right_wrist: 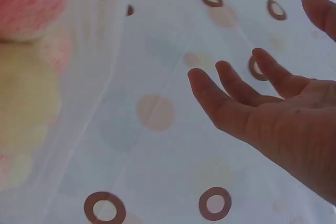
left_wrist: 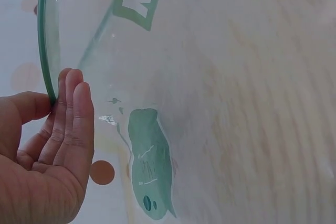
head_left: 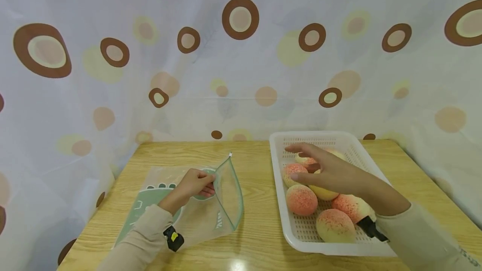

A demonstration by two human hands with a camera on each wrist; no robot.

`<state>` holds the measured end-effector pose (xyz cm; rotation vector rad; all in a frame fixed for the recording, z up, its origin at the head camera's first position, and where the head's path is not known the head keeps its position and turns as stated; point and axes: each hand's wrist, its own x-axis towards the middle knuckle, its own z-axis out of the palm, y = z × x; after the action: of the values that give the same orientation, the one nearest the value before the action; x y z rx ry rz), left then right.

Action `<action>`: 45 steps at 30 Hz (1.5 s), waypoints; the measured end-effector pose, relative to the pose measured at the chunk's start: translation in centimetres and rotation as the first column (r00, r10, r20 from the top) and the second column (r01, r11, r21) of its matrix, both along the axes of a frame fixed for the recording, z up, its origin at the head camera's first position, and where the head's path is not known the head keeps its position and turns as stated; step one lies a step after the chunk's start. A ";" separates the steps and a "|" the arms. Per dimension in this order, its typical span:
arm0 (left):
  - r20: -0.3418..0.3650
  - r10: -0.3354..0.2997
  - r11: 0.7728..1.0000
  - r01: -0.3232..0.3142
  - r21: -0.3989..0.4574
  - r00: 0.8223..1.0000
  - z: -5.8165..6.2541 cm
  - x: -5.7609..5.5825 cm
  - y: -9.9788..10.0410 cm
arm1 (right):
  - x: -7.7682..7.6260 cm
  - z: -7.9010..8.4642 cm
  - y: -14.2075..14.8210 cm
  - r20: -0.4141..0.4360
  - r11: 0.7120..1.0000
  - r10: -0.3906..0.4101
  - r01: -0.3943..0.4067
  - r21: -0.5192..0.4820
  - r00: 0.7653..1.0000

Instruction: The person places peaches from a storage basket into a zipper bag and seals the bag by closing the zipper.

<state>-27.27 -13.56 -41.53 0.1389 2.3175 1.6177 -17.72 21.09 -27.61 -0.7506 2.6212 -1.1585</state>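
Note:
My left hand (head_left: 193, 188) pinches the green-trimmed mouth edge of a clear zip bag (head_left: 199, 223) with green cartoon prints. The bag lies on the table and its mouth gapes to the right, with a slider at the upper corner. In the left wrist view, thumb and fingers meet on the green rim (left_wrist: 44, 40). Over a white plastic basket (head_left: 280, 204), my right hand (head_left: 333, 170) hovers with fingers spread and nothing held. Several pink-and-yellow peaches (head_left: 302, 200) lie in the basket below it; the hand hides some of them.
The wooden table (head_left: 257, 229) carries the bag on the left and the basket on the right, with a strip of tabletop between them. A white curtain with brown circles (head_left: 241, 116) hangs behind the table and along its sides.

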 end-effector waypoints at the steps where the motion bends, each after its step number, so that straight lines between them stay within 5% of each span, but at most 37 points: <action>1: -0.001 0.001 1.000 -0.001 0.001 1.000 0.0 0.0 0.0 | -0.4 -0.3 0.4 -0.010 0.999 0.003 -0.003 0.039 1.000; 7: -0.003 0.008 1.000 -0.008 0.004 1.000 0.3 0.0 -0.1 | -2.4 -2.8 2.0 -0.101 0.973 0.055 -0.030 0.229 0.993; 16: -0.004 0.016 1.000 -0.016 0.000 1.000 0.3 -0.1 -0.1 | -3.5 -6.0 1.3 -0.223 0.862 0.156 -0.022 0.506 0.962; 24: 0.004 0.031 1.000 -0.031 0.000 0.999 0.2 -0.3 0.2 | -3.8 -8.1 0.0 -0.304 0.655 0.305 0.033 0.755 0.903; 29: 0.007 0.044 0.999 -0.044 -0.011 0.999 0.2 -0.2 0.4 | -3.7 -9.2 -0.6 -0.369 0.572 0.382 0.097 0.815 0.847; 37: 0.006 0.040 0.999 -0.040 -0.023 0.999 -0.1 -0.1 0.4 | -3.1 -9.5 -1.0 -0.394 0.563 0.417 0.108 0.819 0.819; 45: 0.003 0.022 1.000 -0.022 -0.008 1.000 0.0 0.2 0.0 | -3.3 -9.1 -0.7 -0.383 0.635 0.419 0.036 0.772 0.823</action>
<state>-27.08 -13.55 -41.50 0.1095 2.3304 1.6176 -20.99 20.34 -36.71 -1.2259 2.9130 0.3425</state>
